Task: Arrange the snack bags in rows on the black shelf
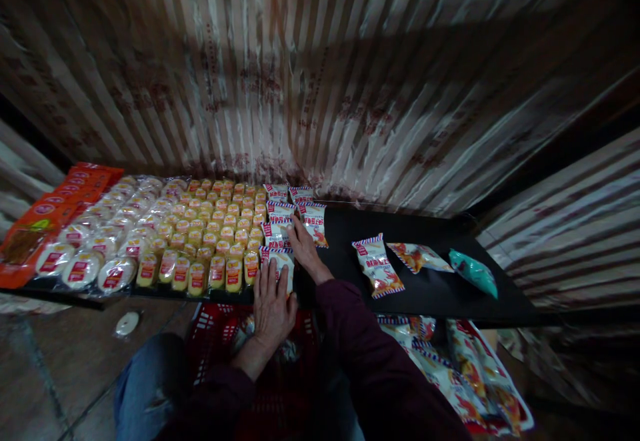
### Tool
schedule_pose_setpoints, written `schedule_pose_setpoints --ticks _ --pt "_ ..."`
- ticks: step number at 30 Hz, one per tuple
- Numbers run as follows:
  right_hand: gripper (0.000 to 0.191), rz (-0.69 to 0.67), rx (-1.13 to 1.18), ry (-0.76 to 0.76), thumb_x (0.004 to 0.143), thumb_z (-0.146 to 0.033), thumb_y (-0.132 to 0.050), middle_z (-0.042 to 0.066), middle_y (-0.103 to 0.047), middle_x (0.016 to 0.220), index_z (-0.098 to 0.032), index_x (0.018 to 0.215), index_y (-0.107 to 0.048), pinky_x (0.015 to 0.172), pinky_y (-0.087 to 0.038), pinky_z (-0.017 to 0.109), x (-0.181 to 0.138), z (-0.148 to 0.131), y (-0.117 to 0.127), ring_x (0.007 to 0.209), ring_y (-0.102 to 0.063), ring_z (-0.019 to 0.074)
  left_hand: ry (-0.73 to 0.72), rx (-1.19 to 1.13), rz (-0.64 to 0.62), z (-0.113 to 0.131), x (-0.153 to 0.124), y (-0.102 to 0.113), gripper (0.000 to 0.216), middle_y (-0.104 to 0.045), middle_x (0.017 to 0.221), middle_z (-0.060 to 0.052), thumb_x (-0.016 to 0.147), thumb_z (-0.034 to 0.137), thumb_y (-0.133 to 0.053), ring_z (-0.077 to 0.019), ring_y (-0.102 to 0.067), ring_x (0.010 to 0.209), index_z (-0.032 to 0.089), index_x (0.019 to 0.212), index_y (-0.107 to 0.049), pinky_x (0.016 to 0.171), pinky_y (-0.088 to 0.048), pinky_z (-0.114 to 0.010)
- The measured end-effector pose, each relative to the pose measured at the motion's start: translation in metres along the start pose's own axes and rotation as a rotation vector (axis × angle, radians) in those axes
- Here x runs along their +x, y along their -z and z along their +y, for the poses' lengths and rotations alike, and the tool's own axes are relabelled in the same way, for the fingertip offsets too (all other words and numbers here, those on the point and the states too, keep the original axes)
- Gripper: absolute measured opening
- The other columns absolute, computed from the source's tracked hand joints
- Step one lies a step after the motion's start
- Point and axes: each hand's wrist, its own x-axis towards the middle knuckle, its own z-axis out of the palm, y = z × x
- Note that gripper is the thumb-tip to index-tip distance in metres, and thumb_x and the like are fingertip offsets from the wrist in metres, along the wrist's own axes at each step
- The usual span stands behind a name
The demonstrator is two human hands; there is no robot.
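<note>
At the middle of the frame, the front white plastic snack bag with red lettering and a striped edge [283, 259] lies on the long black shelf [341, 264], beside the small yellow wrapped cakes [217, 271]. The person's left hand [273, 304] rests over it, fingers extended and nearly flat, gripping nothing; the right hand [304, 249] touches bags just behind, though whether it pinches one cannot be told. The bag looks light, puffy and slick, its contents probably crushable, so the crimped end seam seems the safest hold.
</note>
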Motion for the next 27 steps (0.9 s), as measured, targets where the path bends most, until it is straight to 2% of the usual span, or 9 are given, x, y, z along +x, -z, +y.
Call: schedule_pose_setpoints --ticks 3,7,10,13,16,21,23,27 --pt "0.059 0.088 -0.039 0.069 0.094 -0.057 -0.034 0.012 -0.052 0.14 -0.019 0.137 -0.049 0.113 -0.033 0.047 -0.005 0.001 0.0 0.133 -0.044 0.0261 -0.018 0.018 0.006 -0.001 0.001 0.0 0.059 -0.029 0.154 -0.019 0.086 0.03 -0.055 -0.0341 -0.019 0.145 0.014 0.141 -0.043 0.114 -0.026 -0.054" --pt "0.055 0.272 -0.128 0.171 0.096 -0.049 -0.03 0.015 -0.051 0.139 -0.015 0.134 -0.051 0.113 -0.031 0.047 -0.01 0.011 0.007 0.134 -0.041 0.0246 -0.047 0.027 0.017 -0.005 0.001 0.001 0.06 -0.027 0.155 -0.019 0.086 0.033 -0.056 -0.0348 -0.017 0.146 0.015 0.141 -0.042 0.114 -0.026 -0.055" --pt "0.053 0.422 -0.205 0.143 0.096 -0.045 -0.029 0.017 -0.048 0.141 -0.013 0.132 -0.051 0.112 -0.031 0.049 -0.007 0.027 0.02 0.135 -0.039 0.025 -0.077 0.033 0.022 -0.004 0.004 0.005 0.061 -0.023 0.157 -0.018 0.086 0.035 -0.056 -0.035 -0.015 0.146 0.017 0.142 -0.041 0.114 -0.025 -0.056" --pt "0.055 0.495 -0.237 0.058 0.094 -0.047 -0.032 0.018 -0.046 0.143 -0.013 0.133 -0.05 0.112 -0.03 0.051 0.003 0.046 0.033 0.136 -0.036 0.0267 -0.1 0.04 0.011 0.006 0.014 0.008 0.06 -0.023 0.157 -0.018 0.087 0.035 -0.054 -0.0343 -0.013 0.147 0.017 0.143 -0.041 0.115 -0.023 -0.056" --pt "0.061 0.455 -0.207 -0.068 0.091 -0.051 -0.036 0.02 -0.048 0.141 -0.009 0.134 -0.049 0.112 -0.029 0.05 0.016 0.061 0.044 0.135 -0.039 0.0287 -0.112 0.049 0.005 0.022 0.032 0.009 0.056 -0.022 0.158 -0.016 0.088 0.033 -0.052 -0.0334 -0.01 0.147 0.016 0.141 -0.043 0.116 -0.023 -0.055" --pt "0.071 0.267 0.008 -0.321 0.086 -0.058 -0.045 0.017 -0.053 0.138 -0.014 0.141 -0.042 0.11 -0.034 0.045 0.042 0.076 0.06 0.129 -0.049 0.0279 -0.119 0.047 -0.013 0.041 0.071 0.005 0.058 -0.027 0.157 -0.013 0.087 0.031 -0.052 -0.0322 -0.011 0.147 0.016 0.142 -0.041 0.117 -0.022 -0.056" --pt "0.073 0.237 0.096 -0.365 0.084 -0.06 -0.046 0.015 -0.052 0.14 -0.016 0.143 -0.041 0.11 -0.035 0.042 0.05 0.08 0.062 0.129 -0.05 0.0263 -0.112 0.049 -0.023 0.042 0.083 0.004 0.057 -0.027 0.156 -0.014 0.087 0.03 -0.051 -0.0322 -0.011 0.147 0.016 0.141 -0.042 0.118 -0.021 -0.056" --pt "0.075 0.208 0.194 -0.358 0.082 -0.061 -0.05 0.012 -0.054 0.139 -0.019 0.143 -0.04 0.108 -0.037 0.038 0.059 0.085 0.059 0.127 -0.052 0.0228 -0.099 0.064 -0.045 0.034 0.093 -0.001 0.051 -0.033 0.154 -0.014 0.086 0.031 -0.051 -0.0325 -0.013 0.147 0.015 0.135 -0.049 0.118 -0.019 -0.057"
